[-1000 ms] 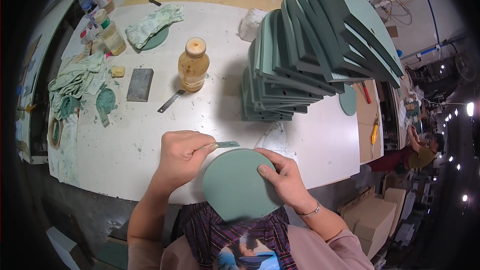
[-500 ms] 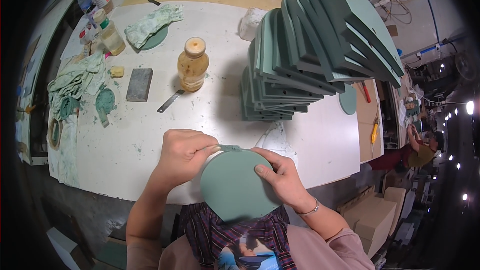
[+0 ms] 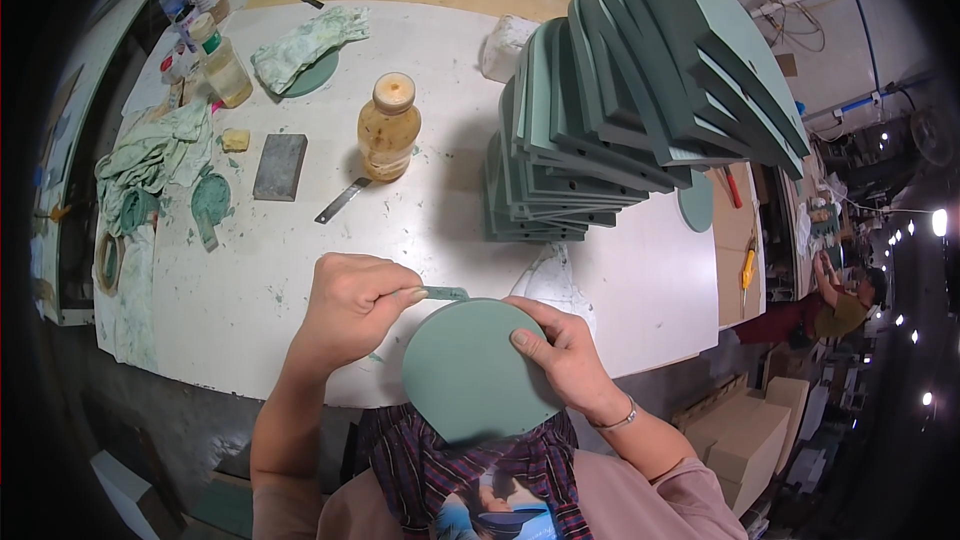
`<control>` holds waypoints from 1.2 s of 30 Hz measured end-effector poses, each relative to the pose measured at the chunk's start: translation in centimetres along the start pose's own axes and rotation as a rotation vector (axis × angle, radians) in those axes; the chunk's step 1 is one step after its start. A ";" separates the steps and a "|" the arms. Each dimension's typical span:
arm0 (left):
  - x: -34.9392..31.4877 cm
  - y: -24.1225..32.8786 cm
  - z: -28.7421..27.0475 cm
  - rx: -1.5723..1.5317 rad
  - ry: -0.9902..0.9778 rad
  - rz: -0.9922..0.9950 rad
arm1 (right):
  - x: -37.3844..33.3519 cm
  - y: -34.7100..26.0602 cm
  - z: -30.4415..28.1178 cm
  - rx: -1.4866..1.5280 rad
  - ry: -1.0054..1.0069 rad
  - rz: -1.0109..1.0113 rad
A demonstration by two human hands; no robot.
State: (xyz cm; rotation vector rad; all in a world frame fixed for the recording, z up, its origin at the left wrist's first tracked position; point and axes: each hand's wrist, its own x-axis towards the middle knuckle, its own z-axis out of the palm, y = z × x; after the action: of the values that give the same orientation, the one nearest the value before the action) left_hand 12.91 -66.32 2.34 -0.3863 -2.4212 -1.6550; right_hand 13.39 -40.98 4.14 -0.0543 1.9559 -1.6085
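My left hand (image 3: 358,302) pinches a thin, narrow strip smeared with green paste (image 3: 445,293), which looks like a small blade. It sticks out to the right, by the upper edge of a green round board (image 3: 478,370) with one flat side. Gripping that board at its right edge is my right hand (image 3: 556,352), thumb on the face and fingers behind. The board is tilted over my lap, its flat side toward me. Beyond the hands on the table lie a metal blade (image 3: 342,201) and a green-smeared spatula (image 3: 209,210).
A tall, leaning stack of green boards (image 3: 600,100) stands at right. A jar of amber liquid (image 3: 389,130) is mid-table, near a grey block (image 3: 280,167). Stained rags (image 3: 165,165) and bottles (image 3: 222,60) crowd the left. A yellow-handled tool (image 3: 748,265) lies far right.
My left hand has drawn slightly left and up, and more of the strip shows, now apart from the lump of paste seen earlier at the board's edge. The right hand keeps its grip.
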 end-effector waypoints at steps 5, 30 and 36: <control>0.0 0.0 -0.1 0.066 0.005 0.092 | -0.1 -0.1 0.1 0.002 0.022 -0.006; 1.1 0.5 1.3 0.076 -0.004 0.161 | 0.0 -0.7 0.2 -0.012 -0.040 0.046; 0.4 0.2 1.2 0.111 0.028 0.159 | -0.1 -0.3 0.0 -0.002 -0.030 0.036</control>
State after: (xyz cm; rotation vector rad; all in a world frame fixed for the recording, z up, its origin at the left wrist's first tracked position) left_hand 12.57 -65.10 2.17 -0.5191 -2.3807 -1.4443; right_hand 13.35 -40.99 4.43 -0.0430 1.9250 -1.5737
